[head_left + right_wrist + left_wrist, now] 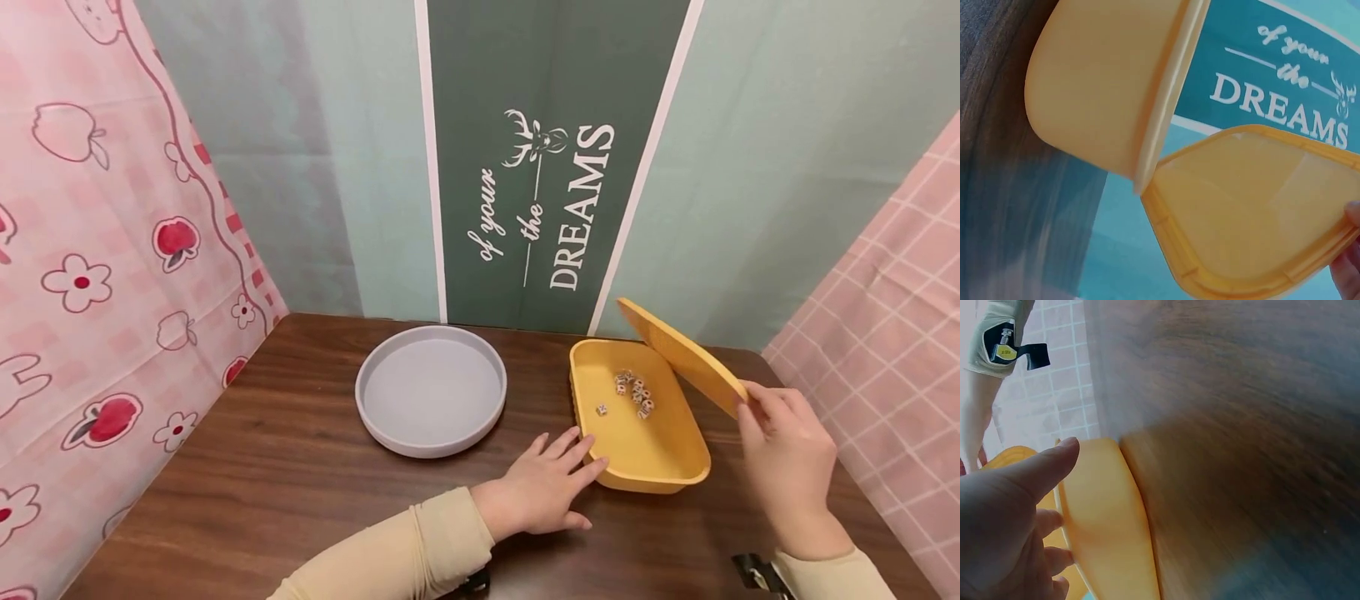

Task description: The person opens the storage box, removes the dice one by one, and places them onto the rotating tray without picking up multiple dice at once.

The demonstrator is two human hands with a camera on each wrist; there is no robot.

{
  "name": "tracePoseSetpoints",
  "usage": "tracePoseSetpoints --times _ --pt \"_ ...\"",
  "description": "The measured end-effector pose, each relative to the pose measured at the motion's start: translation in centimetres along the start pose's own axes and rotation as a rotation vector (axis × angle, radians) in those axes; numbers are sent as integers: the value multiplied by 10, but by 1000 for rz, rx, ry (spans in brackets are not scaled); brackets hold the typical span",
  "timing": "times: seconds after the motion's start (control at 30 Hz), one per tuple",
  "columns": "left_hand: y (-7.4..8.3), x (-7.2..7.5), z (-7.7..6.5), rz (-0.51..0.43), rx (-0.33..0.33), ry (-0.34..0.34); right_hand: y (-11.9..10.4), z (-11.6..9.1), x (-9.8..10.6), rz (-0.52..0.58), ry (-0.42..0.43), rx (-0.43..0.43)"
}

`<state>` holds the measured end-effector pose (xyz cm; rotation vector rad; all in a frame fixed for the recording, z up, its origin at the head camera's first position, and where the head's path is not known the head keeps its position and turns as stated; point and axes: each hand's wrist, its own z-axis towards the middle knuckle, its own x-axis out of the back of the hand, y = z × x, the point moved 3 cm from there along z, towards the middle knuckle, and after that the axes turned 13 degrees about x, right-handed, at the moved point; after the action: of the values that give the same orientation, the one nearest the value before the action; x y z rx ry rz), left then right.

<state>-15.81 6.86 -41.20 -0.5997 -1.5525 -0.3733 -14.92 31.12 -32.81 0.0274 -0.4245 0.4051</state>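
The right grip (791,454) pinches the yellow lid (684,354), tilted at two o'clock of the yellow box (637,446); the left grip (542,485), spread, touches its eight-o'clock side. Box uncovered, dice (647,404) inside; lid seemingly unplaced.

In the head view, white lettering on the backdrop's dark green panel (557,179) reads "of your" (483,215) to the lower left of the deer head (552,140), "the" (532,222) below it and "DREAMS" (583,208) to its lower right. The yellow label (1005,352) on the right sleeve (982,365) is too small to read.
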Motion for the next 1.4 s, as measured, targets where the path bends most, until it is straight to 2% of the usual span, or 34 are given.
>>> tracePoseSetpoints --times 0.13,0.3,0.47,0.67,1.03,1.17,1.4 --pt "0 4 -4 3 -9 -10 13 -2 6 41 53 -105" --pt "-4 6 -7 -19 -6 -10 26 -6 11 57 78 -213" --pt "-8 7 -9 -33 4 -11 38 -12 14 48 57 -314" --pt "-7 9 -9 -53 0 -14 59 -24 22 82 19 -527" --pt "-2 9 -3 -82 -16 -61 89 -55 30 265 95 -960" --pt "-1 11 -4 -78 -7 -75 93 -63 31 343 130 -1069" --pt "-1 12 -4 -59 -1 -93 95 -77 32 499 241 -1268"
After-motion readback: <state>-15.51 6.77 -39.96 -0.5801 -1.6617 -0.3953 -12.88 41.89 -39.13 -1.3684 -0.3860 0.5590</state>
